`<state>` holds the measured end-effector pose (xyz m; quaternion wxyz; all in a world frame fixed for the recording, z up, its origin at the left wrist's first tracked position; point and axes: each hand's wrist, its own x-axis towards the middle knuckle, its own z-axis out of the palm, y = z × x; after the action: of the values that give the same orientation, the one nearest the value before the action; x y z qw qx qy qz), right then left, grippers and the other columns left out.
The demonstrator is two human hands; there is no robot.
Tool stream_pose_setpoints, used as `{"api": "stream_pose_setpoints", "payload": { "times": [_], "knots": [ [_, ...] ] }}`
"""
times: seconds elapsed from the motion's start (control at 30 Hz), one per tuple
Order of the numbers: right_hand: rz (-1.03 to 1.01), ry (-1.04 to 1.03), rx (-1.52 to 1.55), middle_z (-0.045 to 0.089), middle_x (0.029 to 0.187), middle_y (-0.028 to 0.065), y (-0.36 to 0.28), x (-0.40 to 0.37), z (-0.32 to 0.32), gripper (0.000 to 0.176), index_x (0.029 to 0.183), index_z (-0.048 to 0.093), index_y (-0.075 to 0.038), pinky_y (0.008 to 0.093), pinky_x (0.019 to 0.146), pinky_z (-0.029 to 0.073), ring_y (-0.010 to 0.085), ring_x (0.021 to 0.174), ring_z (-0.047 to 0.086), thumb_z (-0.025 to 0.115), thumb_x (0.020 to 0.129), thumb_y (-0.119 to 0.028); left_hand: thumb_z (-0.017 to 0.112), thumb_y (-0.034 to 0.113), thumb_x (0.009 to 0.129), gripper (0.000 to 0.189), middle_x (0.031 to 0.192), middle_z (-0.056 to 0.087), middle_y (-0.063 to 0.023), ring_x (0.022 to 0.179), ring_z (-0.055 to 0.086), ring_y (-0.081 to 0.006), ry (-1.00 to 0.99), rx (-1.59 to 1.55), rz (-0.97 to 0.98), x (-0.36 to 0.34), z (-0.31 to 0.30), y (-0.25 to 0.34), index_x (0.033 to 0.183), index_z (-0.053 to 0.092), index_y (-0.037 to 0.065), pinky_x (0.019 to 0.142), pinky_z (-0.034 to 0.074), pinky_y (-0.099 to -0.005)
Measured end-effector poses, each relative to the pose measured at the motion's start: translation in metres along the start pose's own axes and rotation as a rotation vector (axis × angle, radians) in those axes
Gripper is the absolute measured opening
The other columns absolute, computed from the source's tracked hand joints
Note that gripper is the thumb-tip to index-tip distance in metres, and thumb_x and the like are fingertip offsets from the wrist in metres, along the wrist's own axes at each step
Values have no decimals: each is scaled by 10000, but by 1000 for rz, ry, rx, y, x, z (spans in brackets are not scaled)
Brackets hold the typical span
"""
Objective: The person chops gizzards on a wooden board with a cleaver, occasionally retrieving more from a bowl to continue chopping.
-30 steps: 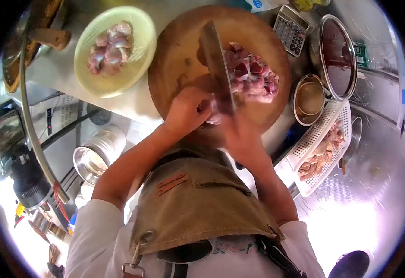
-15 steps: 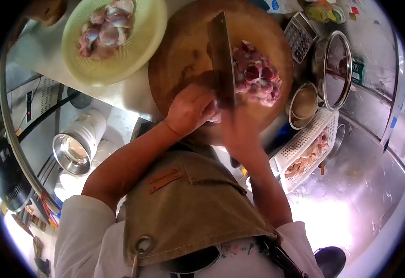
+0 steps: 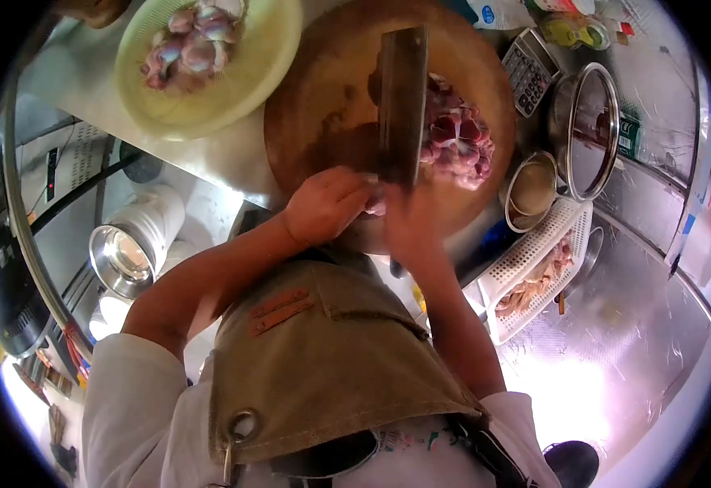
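Observation:
A broad cleaver (image 3: 405,102) points away from me over the round wooden chopping board (image 3: 323,77), much of its blade's side showing. My right hand (image 3: 412,228), somewhat blurred, is closed on its handle. Near the board's front edge, my left hand (image 3: 328,205) has its fingers bent around a small pink piece of raw meat (image 3: 377,202), close to the blade's heel. Right of the blade lies a heap of cut dark-red meat (image 3: 459,142). Whole pieces resembling gizzards (image 3: 197,50) sit in a pale yellow-green colander (image 3: 270,73) at upper left.
To the board's right are a calculator (image 3: 526,73), a small bowl (image 3: 532,191) and a steel pot (image 3: 565,122). A white perforated basket (image 3: 502,264) holding pale meat stands nearer me. Metal canisters (image 3: 132,252) are at lower left.
The cleaver's blade has tilted, so more of its side shows, and it has shifted slightly right. Both hands stay near the board's front edge. The whole view has moved a little.

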<state>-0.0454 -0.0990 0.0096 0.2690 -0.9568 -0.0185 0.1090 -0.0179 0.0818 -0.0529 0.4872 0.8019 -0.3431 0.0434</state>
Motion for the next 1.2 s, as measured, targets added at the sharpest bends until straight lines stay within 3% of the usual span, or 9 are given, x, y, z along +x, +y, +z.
{"api": "stream_pose_setpoints", "payload": {
  "times": [0.07,0.3,0.4,0.53,0.67,0.83,1.03,1.1,1.2],
  "knots": [
    [-17,-4,-40,643,818,269,13,-5,0,235,1005,583,33,475,655,486,455,762,627,526,949,-187,680,64,700,307,930,636,-97,804,603,-287,-49,64,-19,-4,6,-6,1006,654,55,694,511,-373],
    [93,-140,150,623,788,265,-30,-6,-52,193,999,583,3,472,630,483,445,728,620,541,953,-180,716,58,751,184,952,656,-132,862,612,-337,247,-8,-281,9,-7,20,925,656,48,730,512,-413],
    [-23,-107,46,624,797,274,-42,-4,-44,191,1029,572,10,505,632,473,467,749,610,536,946,-158,682,-3,683,256,854,639,-91,786,601,-291,324,0,-221,9,1,14,927,669,72,680,507,-391],
    [-328,-125,-231,551,860,201,-32,-13,-37,148,1006,565,29,472,541,403,347,701,556,528,897,-64,688,12,645,195,782,605,-77,724,576,-294,362,37,-213,15,7,9,823,636,75,625,484,-401],
    [-267,-165,-193,532,862,201,-26,-19,-32,225,1060,563,37,451,575,411,342,731,542,548,856,-58,682,29,633,154,728,559,-79,682,549,-301,375,43,-252,18,10,7,749,596,82,586,455,-415],
    [-244,-133,-222,606,828,333,-36,7,-35,264,1067,535,48,569,677,457,524,779,590,480,951,-183,687,65,650,138,727,550,-90,694,548,-304,279,54,-237,15,6,9,742,587,87,592,449,-427],
    [79,-177,99,617,821,323,-46,17,-28,312,1037,546,85,533,687,480,513,788,602,486,960,-211,680,88,683,130,778,577,-75,747,558,-287,289,32,-253,8,11,5,778,592,88,646,458,-399],
    [31,-269,-72,585,912,260,-34,10,-22,248,1031,563,45,520,692,446,432,808,567,518,921,-173,678,79,691,132,796,584,-73,760,564,-279,256,57,-210,9,8,9,795,598,81,661,460,-386],
    [-54,-153,-35,613,843,265,-28,24,-13,262,1004,572,54,502,673,474,428,788,616,511,945,-194,679,65,688,159,806,585,-81,769,572,-277,182,86,-164,0,8,9,826,601,69,658,462,-387]
  ]
}}
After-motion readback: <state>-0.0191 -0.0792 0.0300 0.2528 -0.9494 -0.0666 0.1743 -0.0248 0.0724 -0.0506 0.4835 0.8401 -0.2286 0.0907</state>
